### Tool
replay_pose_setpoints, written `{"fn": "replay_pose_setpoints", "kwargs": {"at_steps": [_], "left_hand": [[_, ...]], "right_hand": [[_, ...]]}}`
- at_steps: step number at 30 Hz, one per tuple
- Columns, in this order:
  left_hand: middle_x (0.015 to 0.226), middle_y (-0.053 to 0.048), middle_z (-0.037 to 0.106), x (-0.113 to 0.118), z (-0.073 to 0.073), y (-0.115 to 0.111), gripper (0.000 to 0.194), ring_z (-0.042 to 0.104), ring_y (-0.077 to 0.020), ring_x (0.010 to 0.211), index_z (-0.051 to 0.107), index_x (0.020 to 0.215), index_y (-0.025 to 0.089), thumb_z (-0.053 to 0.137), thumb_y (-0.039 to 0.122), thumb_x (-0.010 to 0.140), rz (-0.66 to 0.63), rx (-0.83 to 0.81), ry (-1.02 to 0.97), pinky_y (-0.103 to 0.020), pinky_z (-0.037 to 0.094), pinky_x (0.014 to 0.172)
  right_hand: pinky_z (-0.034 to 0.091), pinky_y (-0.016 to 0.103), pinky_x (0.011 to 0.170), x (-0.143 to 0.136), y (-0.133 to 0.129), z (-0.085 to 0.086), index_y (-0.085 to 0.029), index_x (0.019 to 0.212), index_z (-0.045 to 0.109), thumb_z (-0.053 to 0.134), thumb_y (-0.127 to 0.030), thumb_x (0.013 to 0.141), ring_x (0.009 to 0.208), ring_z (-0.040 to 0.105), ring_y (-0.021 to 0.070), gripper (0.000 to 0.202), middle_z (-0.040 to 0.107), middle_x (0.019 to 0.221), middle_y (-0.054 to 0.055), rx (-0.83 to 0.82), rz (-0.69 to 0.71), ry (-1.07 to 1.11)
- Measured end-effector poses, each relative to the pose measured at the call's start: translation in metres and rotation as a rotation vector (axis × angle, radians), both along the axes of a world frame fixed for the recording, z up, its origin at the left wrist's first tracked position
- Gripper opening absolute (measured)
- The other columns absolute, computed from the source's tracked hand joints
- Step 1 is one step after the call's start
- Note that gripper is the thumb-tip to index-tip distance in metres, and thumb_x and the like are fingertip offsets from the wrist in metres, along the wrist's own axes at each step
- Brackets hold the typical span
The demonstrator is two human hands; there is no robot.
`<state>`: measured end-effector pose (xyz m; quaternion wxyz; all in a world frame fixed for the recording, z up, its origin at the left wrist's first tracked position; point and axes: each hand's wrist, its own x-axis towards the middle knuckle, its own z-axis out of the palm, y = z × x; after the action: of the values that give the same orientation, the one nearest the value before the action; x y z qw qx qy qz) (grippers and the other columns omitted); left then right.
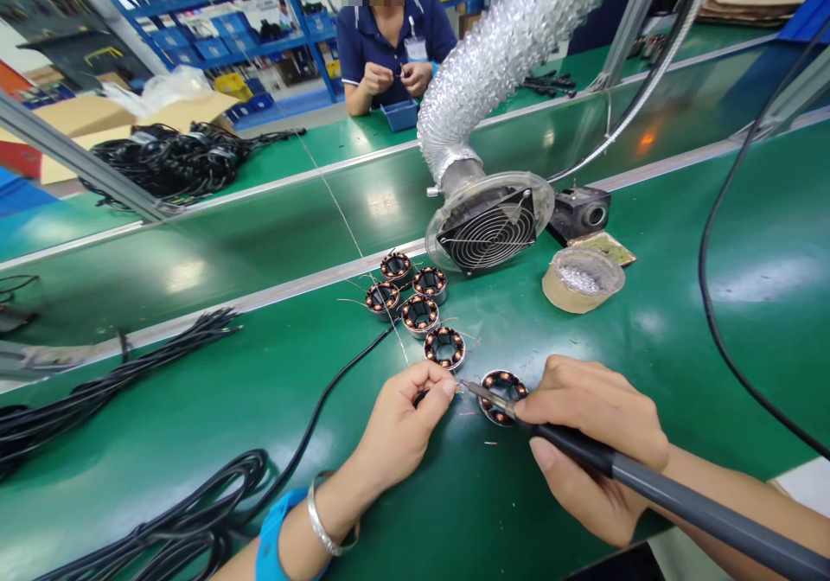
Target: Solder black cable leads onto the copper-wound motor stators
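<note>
My right hand (590, 434) is wrapped around a soldering iron (622, 464) with a dark handle. Its metal tip points left, reaching close to the fingertips of my left hand (405, 421). Those fingers pinch the end of a black cable (424, 397), where small coloured wires stick out. A thin solder wire (350, 231) slants down from above toward my left hand. Partly behind the iron lies a motor stator (502, 373) with copper coils. Several more stators, including the nearest one (444, 349), are grouped just beyond my left hand, with fine copper wire ends sticking out.
A fume extractor (496, 231) on a silver duct (506, 54) hangs over the green bench (732, 322). A round tub (584, 278) and a black iron stand (580, 213) are at right. Black cable bundles (188, 512) lie left. Across the line sits a co-worker (395, 36).
</note>
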<state>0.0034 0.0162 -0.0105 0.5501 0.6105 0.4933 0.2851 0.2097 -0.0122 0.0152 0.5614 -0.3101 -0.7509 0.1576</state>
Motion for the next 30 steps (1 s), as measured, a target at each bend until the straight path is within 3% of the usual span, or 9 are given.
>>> {"fn": "replay_pose_setpoints", "kwargs": {"at_steps": [13, 20, 30], "left_hand": [[0.057, 0.008, 0.034, 0.002, 0.000, 0.001, 0.026, 0.024, -0.0085, 0.050, 0.056, 0.075, 0.018, 0.055, 0.040, 0.089, 0.021, -0.128, -0.073, -0.022, 0.024, 0.051], [0.056, 0.008, 0.033, 0.002, 0.001, -0.001, 0.028, 0.022, -0.0086, 0.050, 0.056, 0.075, 0.018, 0.056, 0.043, 0.088, 0.032, -0.131, -0.072, -0.022, 0.020, 0.048], [0.058, 0.007, 0.037, 0.000, -0.001, 0.000, 0.030, 0.028, -0.0096, 0.052, 0.056, 0.074, 0.018, 0.055, 0.043, 0.089, 0.014, -0.108, -0.054, -0.022, 0.026, 0.050]], "right_hand": [[0.032, 0.028, 0.047, 0.004, 0.004, -0.014, -0.013, 0.088, 0.064, 0.053, -0.007, 0.065, 0.046, 0.045, 0.0136, 0.026, 0.055, 0.058, 0.002, 0.152, 0.036, -0.094], [0.034, 0.029, 0.048, 0.008, 0.002, -0.006, -0.016, 0.093, 0.062, 0.051, -0.007, 0.070, 0.048, 0.045, 0.0139, 0.027, 0.054, 0.061, 0.001, 0.092, 0.009, -0.068], [0.031, 0.030, 0.045, 0.008, 0.003, -0.009, -0.015, 0.090, 0.063, 0.051, -0.009, 0.070, 0.045, 0.044, 0.0136, 0.024, 0.053, 0.058, 0.001, 0.082, 0.032, -0.061]]}}
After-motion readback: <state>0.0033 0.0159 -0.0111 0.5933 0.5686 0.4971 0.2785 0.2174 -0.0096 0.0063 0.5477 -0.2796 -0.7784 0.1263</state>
